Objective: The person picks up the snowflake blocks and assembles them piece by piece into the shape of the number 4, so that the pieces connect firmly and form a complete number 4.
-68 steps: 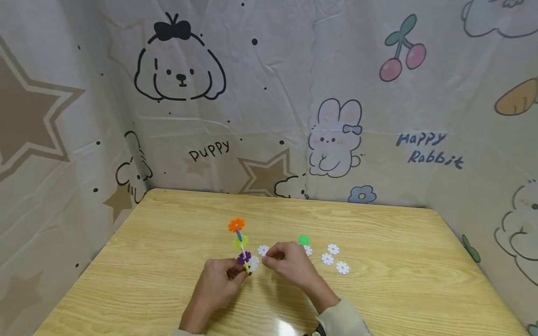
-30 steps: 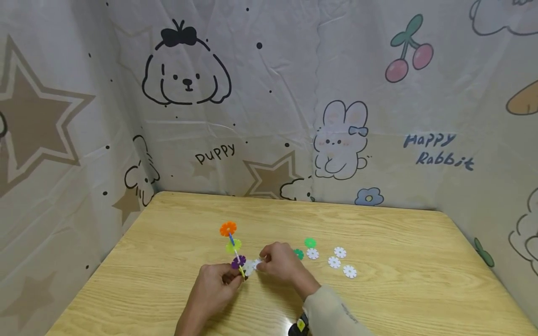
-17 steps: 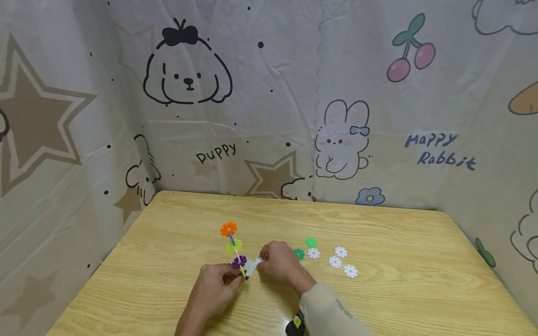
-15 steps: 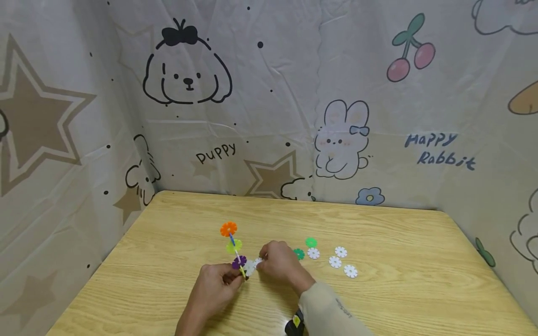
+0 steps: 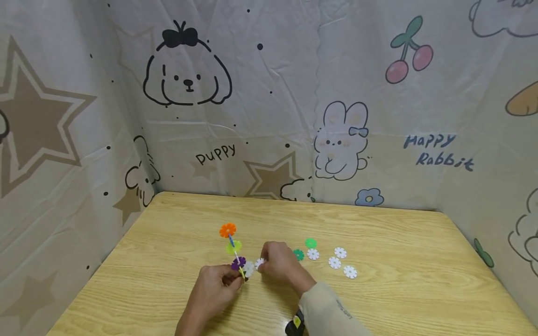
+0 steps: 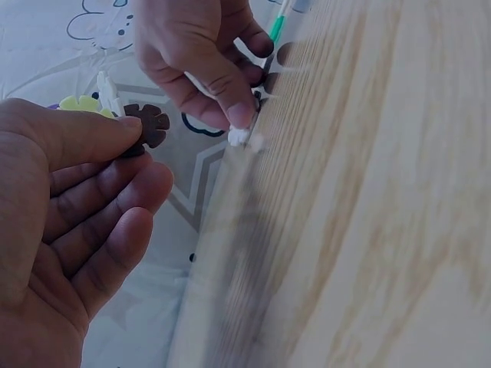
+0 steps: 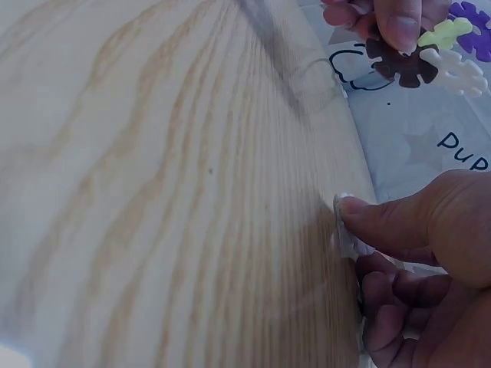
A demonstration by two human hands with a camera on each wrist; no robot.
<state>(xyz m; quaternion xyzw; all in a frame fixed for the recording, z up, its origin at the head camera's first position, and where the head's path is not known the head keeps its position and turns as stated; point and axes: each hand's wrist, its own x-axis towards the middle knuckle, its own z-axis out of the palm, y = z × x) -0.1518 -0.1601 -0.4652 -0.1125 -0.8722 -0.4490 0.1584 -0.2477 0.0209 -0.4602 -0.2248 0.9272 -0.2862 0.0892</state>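
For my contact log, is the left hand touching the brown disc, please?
Touching: the left wrist view shows the left hand with its thumb on the brown disc.

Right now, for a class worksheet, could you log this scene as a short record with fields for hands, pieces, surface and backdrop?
Left hand: pinches the brown disc of a joined chain
Right hand: pinches a single white disc, apart from the chain
Chain end farthest from left hand: orange disc
Nearer left hand: purple disc
Loose pieces: four white discs, two green discs
Surface: wood-grain table
Backdrop: printed cloth reading "puppy" and "Happy Rabbit"
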